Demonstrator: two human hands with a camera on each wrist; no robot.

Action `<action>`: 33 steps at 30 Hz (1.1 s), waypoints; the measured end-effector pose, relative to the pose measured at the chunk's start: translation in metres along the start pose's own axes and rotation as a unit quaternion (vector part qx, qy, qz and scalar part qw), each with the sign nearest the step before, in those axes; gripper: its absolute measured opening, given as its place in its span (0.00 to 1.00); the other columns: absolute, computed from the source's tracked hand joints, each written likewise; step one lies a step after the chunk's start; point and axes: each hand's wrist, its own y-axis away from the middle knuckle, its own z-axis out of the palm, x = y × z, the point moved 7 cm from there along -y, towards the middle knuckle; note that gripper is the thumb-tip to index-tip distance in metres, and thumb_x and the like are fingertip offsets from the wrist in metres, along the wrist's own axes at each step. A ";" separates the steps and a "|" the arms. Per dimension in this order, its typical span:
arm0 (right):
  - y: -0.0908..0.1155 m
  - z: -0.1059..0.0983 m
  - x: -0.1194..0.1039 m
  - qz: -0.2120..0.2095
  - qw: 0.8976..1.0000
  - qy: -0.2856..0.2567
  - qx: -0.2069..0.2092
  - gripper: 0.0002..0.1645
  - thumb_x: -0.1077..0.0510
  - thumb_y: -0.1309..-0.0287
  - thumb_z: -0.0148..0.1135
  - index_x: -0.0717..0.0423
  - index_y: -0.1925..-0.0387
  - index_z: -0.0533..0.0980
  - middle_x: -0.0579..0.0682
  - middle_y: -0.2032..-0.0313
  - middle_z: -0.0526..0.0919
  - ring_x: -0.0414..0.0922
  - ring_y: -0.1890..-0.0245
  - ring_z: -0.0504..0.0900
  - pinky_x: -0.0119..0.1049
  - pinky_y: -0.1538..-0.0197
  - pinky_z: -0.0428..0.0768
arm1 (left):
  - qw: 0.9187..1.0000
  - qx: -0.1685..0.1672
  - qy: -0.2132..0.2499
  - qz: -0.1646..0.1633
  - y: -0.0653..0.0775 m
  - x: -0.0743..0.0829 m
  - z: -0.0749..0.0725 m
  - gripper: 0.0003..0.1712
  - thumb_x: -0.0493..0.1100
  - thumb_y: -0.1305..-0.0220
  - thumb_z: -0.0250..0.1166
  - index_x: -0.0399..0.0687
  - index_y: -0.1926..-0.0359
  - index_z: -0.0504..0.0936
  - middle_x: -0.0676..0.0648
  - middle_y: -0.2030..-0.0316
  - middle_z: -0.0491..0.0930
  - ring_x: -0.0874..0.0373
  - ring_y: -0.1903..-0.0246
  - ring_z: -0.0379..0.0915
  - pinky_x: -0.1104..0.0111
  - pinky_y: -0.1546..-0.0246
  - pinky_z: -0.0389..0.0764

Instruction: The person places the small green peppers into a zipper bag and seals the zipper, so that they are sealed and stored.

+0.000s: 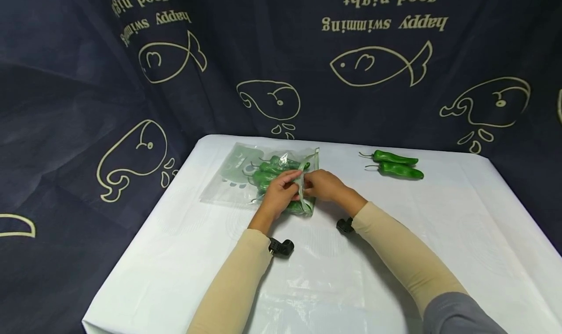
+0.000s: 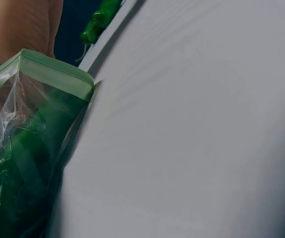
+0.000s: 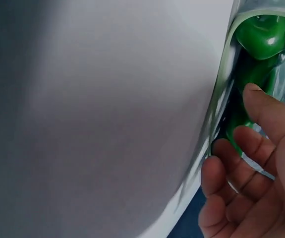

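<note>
I see the left hand (image 1: 277,194) pinching a clear bag (image 1: 217,190) of peppers (image 1: 263,176) on the table (image 1: 303,280), the right hand (image 1: 325,185) (relaxed, visibly holding nothing) at its mouth. Should that pinch slip, peppers could spill.

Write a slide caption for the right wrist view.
Right hand at the open clear bag of green peppers.

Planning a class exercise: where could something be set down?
Bare table: between left sleeve and right sleeve, left sleeve and left edge, right sleeve and loose peppers. Crowded: the pepper-filled bag, with left hand and right hand at its mouth.
</note>
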 end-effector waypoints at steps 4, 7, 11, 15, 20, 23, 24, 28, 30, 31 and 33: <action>0.003 -0.006 0.007 -0.018 1.000 -0.011 0.019 0.09 0.55 0.42 0.71 0.53 0.70 0.78 0.46 0.73 0.80 0.44 0.72 0.75 0.40 0.68 0.75 | 1.000 -0.003 -0.002 -0.002 -0.001 0.000 0.000 0.25 0.27 0.33 0.55 0.32 0.35 0.74 0.47 0.36 0.70 0.60 0.61 0.73 0.73 0.69 0.84; 0.010 -0.014 0.015 -0.043 0.998 -0.017 0.037 0.09 0.56 0.42 0.71 0.56 0.67 0.80 0.50 0.68 0.82 0.48 0.65 0.79 0.45 0.60 0.79 | 1.000 -0.003 -0.002 -0.002 -0.001 0.000 0.000 0.25 0.27 0.33 0.55 0.32 0.35 0.74 0.47 0.36 0.70 0.60 0.61 0.73 0.73 0.68 0.84; 0.022 -0.026 0.031 -0.058 0.997 -0.015 0.054 0.11 0.57 0.41 0.70 0.59 0.61 0.81 0.53 0.60 0.82 0.53 0.57 0.81 0.49 0.53 0.80 | 1.000 -0.001 0.001 -0.002 -0.001 0.000 0.000 0.25 0.26 0.33 0.55 0.33 0.35 0.74 0.47 0.36 0.70 0.60 0.61 0.73 0.72 0.68 0.84; 0.037 -0.038 0.050 -0.058 0.996 -0.016 0.065 0.13 0.58 0.40 0.69 0.61 0.57 0.80 0.54 0.57 0.81 0.57 0.54 0.80 0.50 0.50 0.80 | 1.000 0.001 0.002 -0.004 0.000 0.000 0.000 0.25 0.26 0.33 0.56 0.33 0.36 0.74 0.47 0.36 0.70 0.60 0.62 0.73 0.72 0.68 0.85; 0.057 -0.054 0.077 -0.041 0.996 -0.018 0.073 0.15 0.58 0.39 0.68 0.63 0.54 0.79 0.56 0.54 0.80 0.60 0.50 0.78 0.54 0.47 0.78 | 1.000 0.002 0.002 0.001 0.000 0.000 0.000 0.24 0.26 0.33 0.56 0.31 0.36 0.74 0.46 0.36 0.70 0.60 0.63 0.72 0.73 0.69 0.84; 0.068 -0.063 0.097 -0.021 0.997 -0.008 0.075 0.16 0.58 0.39 0.68 0.64 0.52 0.79 0.58 0.52 0.81 0.60 0.48 0.77 0.55 0.45 0.77 | 1.000 0.002 0.001 0.003 0.000 -0.001 0.000 0.24 0.26 0.33 0.56 0.31 0.36 0.74 0.46 0.36 0.70 0.60 0.63 0.72 0.73 0.69 0.84; 0.072 -0.066 0.103 -0.014 0.997 -0.007 0.075 0.17 0.58 0.38 0.67 0.64 0.51 0.79 0.59 0.51 0.81 0.60 0.47 0.77 0.56 0.44 0.76 | 1.000 0.003 0.000 0.002 0.000 -0.001 -0.001 0.24 0.26 0.33 0.56 0.32 0.36 0.74 0.46 0.36 0.70 0.60 0.63 0.73 0.73 0.69 0.84; 0.088 -0.077 0.125 0.021 0.997 0.006 0.071 0.21 0.58 0.36 0.65 0.66 0.45 0.78 0.64 0.45 0.78 0.62 0.42 0.73 0.59 0.40 0.72 | 1.000 0.005 -0.003 -0.002 -0.001 -0.002 -0.002 0.24 0.27 0.34 0.56 0.34 0.36 0.76 0.48 0.36 0.71 0.60 0.62 0.73 0.72 0.68 0.85; 0.095 -0.082 0.134 0.034 0.997 0.015 0.068 0.23 0.58 0.36 0.64 0.66 0.43 0.77 0.66 0.43 0.76 0.64 0.40 0.71 0.61 0.38 0.70 | 1.000 0.005 -0.004 -0.002 -0.001 -0.002 -0.002 0.25 0.27 0.34 0.56 0.35 0.36 0.76 0.48 0.36 0.71 0.60 0.62 0.73 0.72 0.68 0.85; 0.099 -0.084 0.138 0.037 0.997 0.026 0.069 0.23 0.58 0.36 0.64 0.66 0.43 0.76 0.67 0.42 0.76 0.65 0.39 0.70 0.62 0.37 0.69 | 1.000 0.005 -0.005 -0.003 -0.001 -0.002 -0.002 0.25 0.27 0.34 0.56 0.35 0.36 0.76 0.48 0.36 0.71 0.60 0.62 0.73 0.72 0.68 0.85; 0.104 -0.085 0.148 0.046 0.996 0.047 0.065 0.23 0.59 0.36 0.64 0.66 0.42 0.76 0.68 0.41 0.75 0.66 0.39 0.69 0.63 0.37 0.68 | 1.000 0.004 -0.005 -0.002 -0.001 -0.002 -0.002 0.25 0.27 0.34 0.56 0.33 0.36 0.75 0.48 0.36 0.70 0.60 0.62 0.73 0.72 0.68 0.85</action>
